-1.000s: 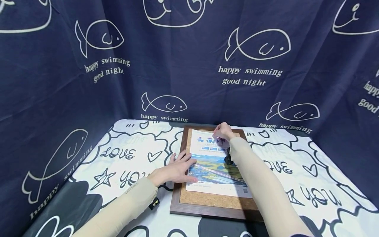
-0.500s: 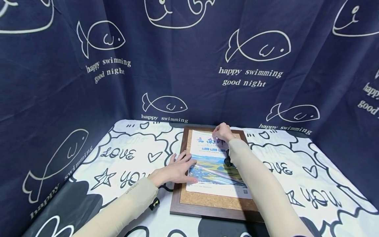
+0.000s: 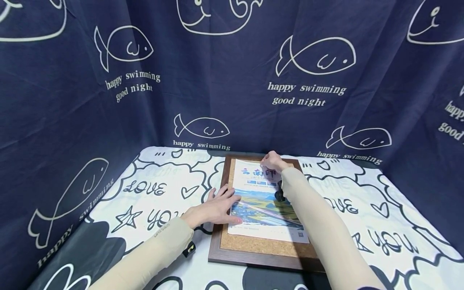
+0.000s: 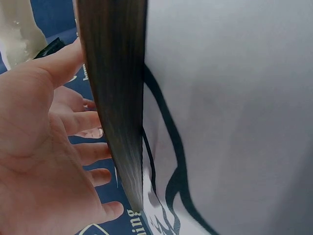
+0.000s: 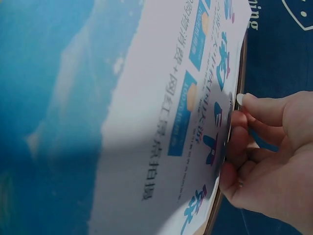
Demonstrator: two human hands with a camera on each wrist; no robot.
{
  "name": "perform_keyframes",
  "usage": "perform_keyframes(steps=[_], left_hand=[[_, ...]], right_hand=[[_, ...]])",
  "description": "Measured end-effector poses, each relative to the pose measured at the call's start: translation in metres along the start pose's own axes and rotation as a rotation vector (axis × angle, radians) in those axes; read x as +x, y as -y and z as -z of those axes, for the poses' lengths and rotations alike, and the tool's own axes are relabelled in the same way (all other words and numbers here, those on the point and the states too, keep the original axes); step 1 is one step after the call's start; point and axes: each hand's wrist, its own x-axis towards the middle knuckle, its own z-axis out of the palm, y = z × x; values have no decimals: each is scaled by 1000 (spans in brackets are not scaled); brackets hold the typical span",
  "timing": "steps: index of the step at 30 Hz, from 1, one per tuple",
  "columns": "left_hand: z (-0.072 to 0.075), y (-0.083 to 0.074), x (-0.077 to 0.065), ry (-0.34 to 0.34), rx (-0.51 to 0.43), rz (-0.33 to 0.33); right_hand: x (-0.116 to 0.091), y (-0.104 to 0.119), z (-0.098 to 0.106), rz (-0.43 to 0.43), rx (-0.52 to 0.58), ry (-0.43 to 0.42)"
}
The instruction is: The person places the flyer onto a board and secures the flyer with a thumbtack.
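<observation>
The left hand (image 3: 216, 207), grip spread, is resting at the left edge of the poster (image 3: 262, 207), which is lying on the corkboard (image 3: 262, 245). Farther off, the right hand (image 3: 273, 161) is curling at the top edge, whatever it is pinching unclear; positioning seems under way, probably calling next for flattening.

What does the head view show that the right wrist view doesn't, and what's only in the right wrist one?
Only the head view shows the left hand, the sleeves and the white cloth.
Only the right wrist view shows the orange shapes on the poster.
Both show the poster, the right hand, part of the frame and the blue curtain.
</observation>
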Motion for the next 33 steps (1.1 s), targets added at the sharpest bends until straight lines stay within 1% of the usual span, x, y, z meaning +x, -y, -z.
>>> perform_keyframes(steps=[4,8,10,16,19,27,30,33], left_hand=[[1,0,1,3,0,3],[1,0,2,1,11,10],[1,0,2,1,14,11],[2,0,0,7,-11,3],[3,0,-1,6,-19,-1],[3,-1,-2,3,-20,-2],[3,-1,-2,6,-20,1],[3,-2,-3,10,-20,6]], right_hand=[[1,1,1,12,5,-47],[2,2,0,16,30,-54],[1,2,1,7,26,-49],[3,-2,2,-44,30,3],[4,-3,3,-54,39,23],[4,-3,3,-46,59,53],[5,-2,1,-42,42,58],[5,-2,-1,-11,-1,47]])
